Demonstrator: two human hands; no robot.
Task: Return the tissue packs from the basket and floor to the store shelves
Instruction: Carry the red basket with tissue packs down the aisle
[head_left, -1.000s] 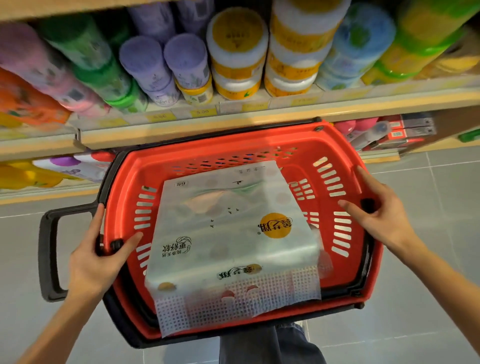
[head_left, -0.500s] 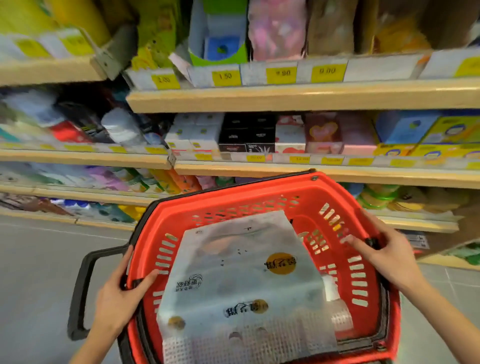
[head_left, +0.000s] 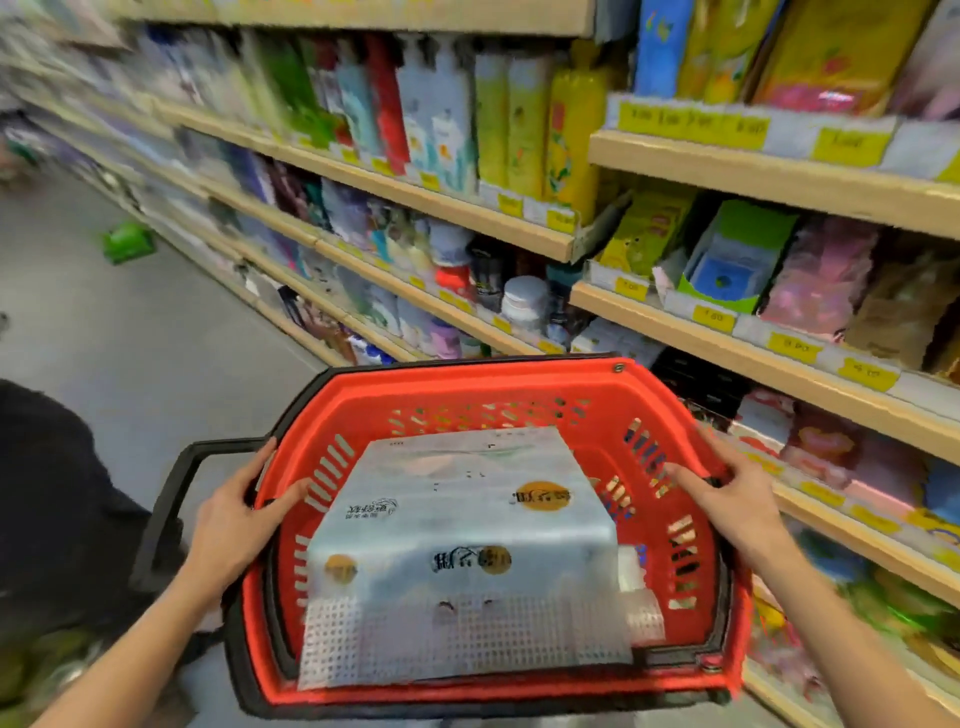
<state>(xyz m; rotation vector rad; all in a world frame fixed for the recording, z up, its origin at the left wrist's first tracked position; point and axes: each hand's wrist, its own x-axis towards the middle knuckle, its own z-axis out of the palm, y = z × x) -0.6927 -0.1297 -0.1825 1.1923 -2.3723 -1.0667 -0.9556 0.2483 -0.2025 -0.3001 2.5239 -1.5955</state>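
Red basket (head_left: 467, 382): your left hand (head_left: 236, 512) and right hand (head_left: 732, 499) are gripping its rim with curled fingers. You are carrying the tissue pack (head_left: 467, 519); next, you'll probably be needing its shelf (head_left: 753, 176).

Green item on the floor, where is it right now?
Head view, upper left: the green item lies on the grey floor up the aisle, beside the foot of the shelving, well beyond the red basket.

Forearms extended forward; left hand (head_left: 234, 512), right hand (head_left: 727, 499), each gripping basket (head_left: 467, 391) rim
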